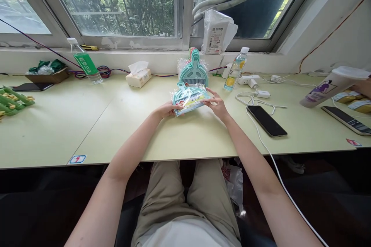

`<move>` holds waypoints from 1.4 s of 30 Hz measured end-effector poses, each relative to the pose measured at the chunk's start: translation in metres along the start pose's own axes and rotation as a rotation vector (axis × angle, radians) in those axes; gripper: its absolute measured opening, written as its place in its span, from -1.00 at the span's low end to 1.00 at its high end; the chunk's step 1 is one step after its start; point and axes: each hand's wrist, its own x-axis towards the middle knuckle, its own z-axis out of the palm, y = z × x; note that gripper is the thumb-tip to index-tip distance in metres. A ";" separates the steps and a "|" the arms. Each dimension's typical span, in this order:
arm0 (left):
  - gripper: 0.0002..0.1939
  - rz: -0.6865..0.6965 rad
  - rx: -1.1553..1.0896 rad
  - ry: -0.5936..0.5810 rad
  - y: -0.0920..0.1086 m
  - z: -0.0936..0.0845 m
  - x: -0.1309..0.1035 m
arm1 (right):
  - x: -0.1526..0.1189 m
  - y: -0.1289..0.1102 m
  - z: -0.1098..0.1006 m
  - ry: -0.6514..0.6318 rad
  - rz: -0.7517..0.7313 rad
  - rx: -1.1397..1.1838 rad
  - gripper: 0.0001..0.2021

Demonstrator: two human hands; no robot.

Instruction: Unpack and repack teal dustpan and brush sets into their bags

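Observation:
Between my hands is a teal mini dustpan and brush set (189, 99) in a clear plastic wrapper with a printed card along its lower part. My left hand (167, 110) grips its lower left corner. At the right edge, my right hand (216, 104) pinches the wrapper between thumb and fingers. The set is tilted above the table, its handle end pointing away from me. Just behind it, a stack of similar dustpans (193, 70), teal in front with other colours at the handles, leans upright against the wall.
On the pale table (116, 135) stand a tissue pack (138, 77), a green-label bottle (86, 63) and a lemon drink bottle (236, 70). A black phone (267, 121) and white cables (255, 98) lie to the right. Further right is a tilted cup (327, 86) by another person's hand (363, 86).

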 end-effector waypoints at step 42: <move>-0.33 0.550 0.450 0.393 -0.011 0.040 0.006 | 0.001 0.029 0.004 0.298 0.702 0.673 -0.78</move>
